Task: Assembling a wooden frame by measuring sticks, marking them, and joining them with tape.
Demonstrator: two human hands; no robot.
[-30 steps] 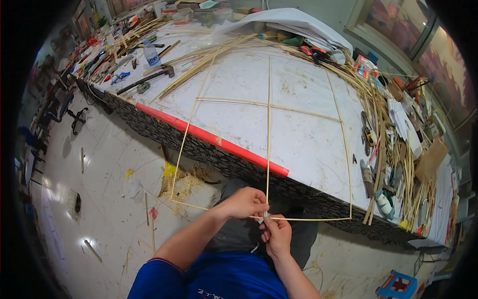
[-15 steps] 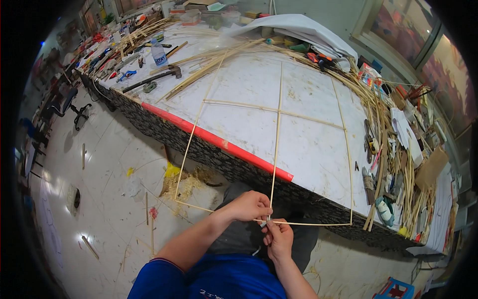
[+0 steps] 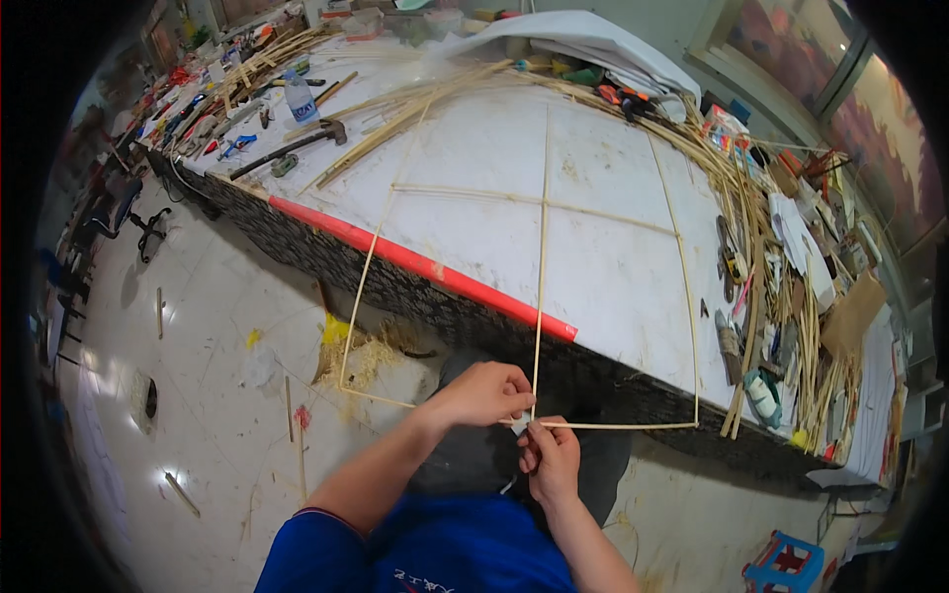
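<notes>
A light frame of thin bamboo strips (image 3: 545,203) lies partly on the white-covered table, with its near end sticking out over the edge above my lap. Both hands meet where its middle strip joins the near crosspiece (image 3: 628,426). My left hand (image 3: 484,395) is closed at this joint, thumb and fingers pinching from the left. Just right of and below it, my right hand (image 3: 552,460) pinches the same joint, its other fingers curled. Between the fingertips shows a small whitish piece (image 3: 520,424), perhaps paper or tape; its kind is unclear. The fingers partly hide the joint.
A red strip (image 3: 425,267) runs along the table's near edge. A hammer (image 3: 287,148), a water bottle (image 3: 300,97) and bamboo strips (image 3: 390,128) lie at the left. Pliers (image 3: 730,259) and more bamboo crowd the right. Shavings (image 3: 371,366) litter the floor.
The view has shifted slightly. My hands stay at the joint, and the whitish piece shows more plainly between the fingertips. The near end of the frame appears slightly higher in the picture.
</notes>
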